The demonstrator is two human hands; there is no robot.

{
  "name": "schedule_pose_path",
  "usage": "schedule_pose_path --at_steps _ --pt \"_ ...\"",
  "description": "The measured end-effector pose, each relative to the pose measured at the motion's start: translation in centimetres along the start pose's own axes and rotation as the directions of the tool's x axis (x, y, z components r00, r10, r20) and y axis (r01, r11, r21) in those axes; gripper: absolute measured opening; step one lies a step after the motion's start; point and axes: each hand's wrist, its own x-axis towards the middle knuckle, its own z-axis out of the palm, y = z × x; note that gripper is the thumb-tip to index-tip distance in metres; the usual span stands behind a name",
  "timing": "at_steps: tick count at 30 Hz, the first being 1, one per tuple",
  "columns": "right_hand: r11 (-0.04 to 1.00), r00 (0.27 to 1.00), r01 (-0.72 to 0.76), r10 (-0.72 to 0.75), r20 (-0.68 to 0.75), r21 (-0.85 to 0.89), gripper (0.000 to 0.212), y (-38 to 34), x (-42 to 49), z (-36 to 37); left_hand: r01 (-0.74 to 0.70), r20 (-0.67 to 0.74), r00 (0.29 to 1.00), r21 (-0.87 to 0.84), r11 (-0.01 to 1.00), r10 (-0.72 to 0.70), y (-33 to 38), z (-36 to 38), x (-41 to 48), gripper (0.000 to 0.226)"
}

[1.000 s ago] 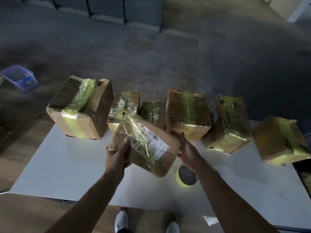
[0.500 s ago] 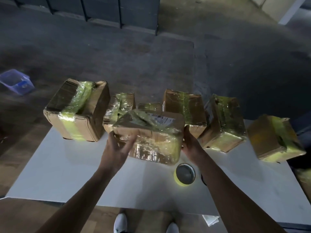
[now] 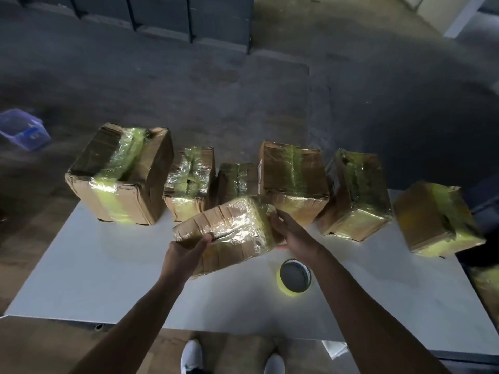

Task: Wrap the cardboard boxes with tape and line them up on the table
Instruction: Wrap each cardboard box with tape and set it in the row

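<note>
I hold a taped cardboard box (image 3: 232,233) tilted above the white table (image 3: 89,279), in front of a row of several boxes wrapped in yellow-green tape. My left hand (image 3: 183,252) grips its near left edge, thumb on top. My right hand (image 3: 291,233) holds its right end with curled fingers. The row runs from a large box (image 3: 121,176) at the left to a box (image 3: 437,220) at the far right. A roll of yellow tape (image 3: 294,276) lies flat on the table just below my right wrist.
A blue plastic bin (image 3: 23,129) sits on the concrete floor at the far left. Dark racking (image 3: 162,14) lines the back. My white shoes (image 3: 191,357) show below the table's near edge. Another wrapped item (image 3: 486,287) lies off the table's right side.
The held box has been turned over in my hands: the side with the label has gone out of sight, and plain taped cardboard now faces up. It also sits lower.
</note>
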Motion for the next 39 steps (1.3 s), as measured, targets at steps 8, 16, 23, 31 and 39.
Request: schedule_pose_path --at_steps 8,16,23,31,39 --pt "0.971 0.986 -0.019 -0.022 -0.164 -0.240 0.028 -0.3 0.1 1.0 0.025 -0.041 0.999 0.116 0.993 -0.020 -1.1 0.1 0.3 0.054" --pt "0.883 0.947 -0.010 -0.142 -0.289 -0.469 0.065 0.0 0.2 4.4 0.075 -0.142 0.990 0.359 0.930 -0.025 -0.8 1.1 0.2 0.076" --pt "0.720 0.952 -0.026 -0.194 -0.236 -0.693 0.058 1.0 0.1 4.0 0.050 -0.140 0.990 0.471 0.881 0.019 -0.5 1.1 0.4 0.063" --pt "0.891 0.990 -0.127 0.140 -0.004 -0.435 0.087 2.3 0.2 0.2 -0.132 -0.039 0.985 0.468 0.874 0.170 -1.4 -2.0 1.5 0.051" --pt "0.751 0.986 -0.169 0.140 -0.096 -0.638 0.073 2.1 0.3 0.4 -0.132 0.267 0.960 0.157 0.979 0.087 -1.9 -2.6 1.2 0.064"
